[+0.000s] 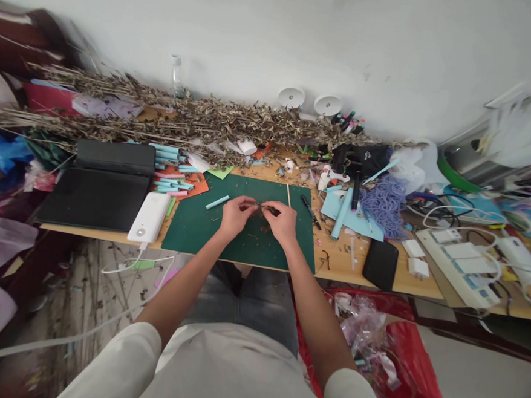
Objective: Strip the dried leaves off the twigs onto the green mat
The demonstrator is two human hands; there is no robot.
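Over a dark green cutting mat (200, 225), my two hands are close together with fingertips almost meeting. My left hand (237, 215) is closed in a pinch at a small piece of dried plant (271, 211), brown and crumpled. From the other side, my right hand (282, 220) also pinches it; the fingers partly hide it. Dark crumbs lie on the mat under the hands. Left of my left hand rests a light blue paper tube (217, 202). A black pen (310, 212) and a thin pale stick (288, 195) lie right of my right hand.
Dried stems (234, 121) are heaped along the wall. At left are a black tablet case (97, 196), a white power bank (149, 217) with a cable, and more paper tubes (169, 183). At right are purple yarn (386, 201), a black phone (380, 264) and a power strip (461, 267).
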